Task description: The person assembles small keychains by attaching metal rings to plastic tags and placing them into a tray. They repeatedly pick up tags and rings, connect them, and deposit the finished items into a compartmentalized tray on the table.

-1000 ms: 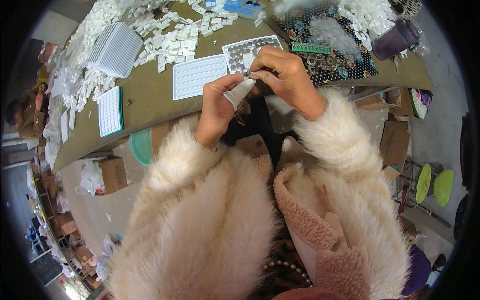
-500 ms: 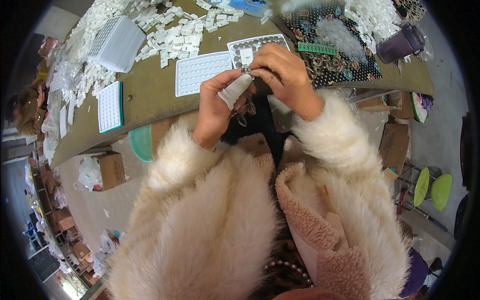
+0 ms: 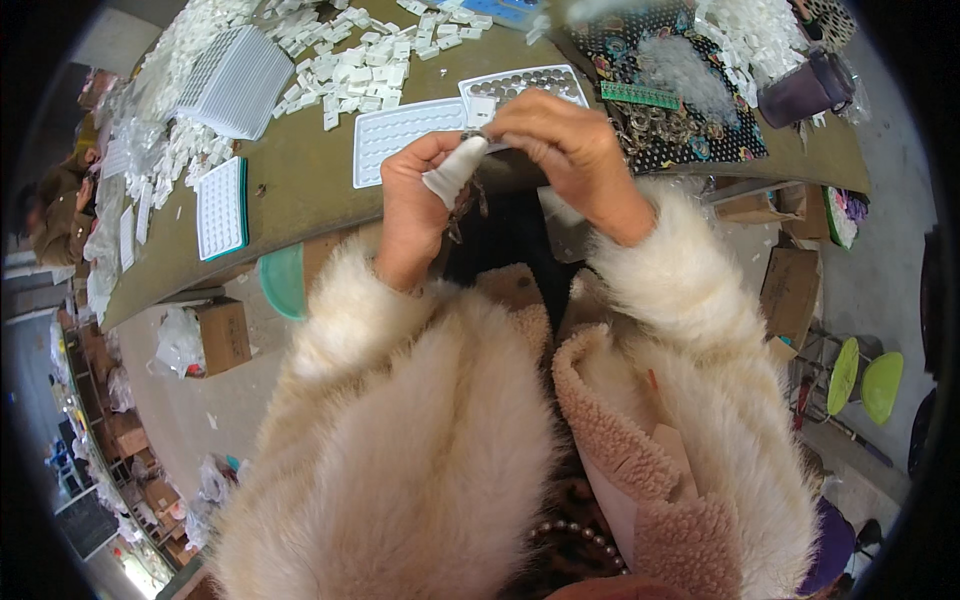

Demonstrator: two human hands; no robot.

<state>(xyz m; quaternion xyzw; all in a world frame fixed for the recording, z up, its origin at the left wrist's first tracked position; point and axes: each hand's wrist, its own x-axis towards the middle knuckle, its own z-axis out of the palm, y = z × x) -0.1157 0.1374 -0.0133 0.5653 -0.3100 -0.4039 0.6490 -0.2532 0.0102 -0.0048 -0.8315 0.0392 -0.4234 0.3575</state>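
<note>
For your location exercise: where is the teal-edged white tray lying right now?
In the head view, the teal-edged white tray lies on the left part of the table, below the stack of white trays and left of the left hand.

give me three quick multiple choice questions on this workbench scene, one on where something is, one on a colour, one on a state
1. Where does the stack of white grid trays sit?
A. far left of the table
B. in the person's lap
C. on the floor

2. What colour is the cup at the far right of the table?
A. yellow
B. dark purple
C. red

3. How are the left hand and right hand placed?
A. flat on the table, apart
B. hanging by the person's sides
C. raised together, pinching a small item between them

Answers:
1 A, the stack lies among the loose white pieces at the left.
2 B, it shows dark purple.
3 C, the fingertips meet over the table edge, the left thumb wearing a white cot.
</note>
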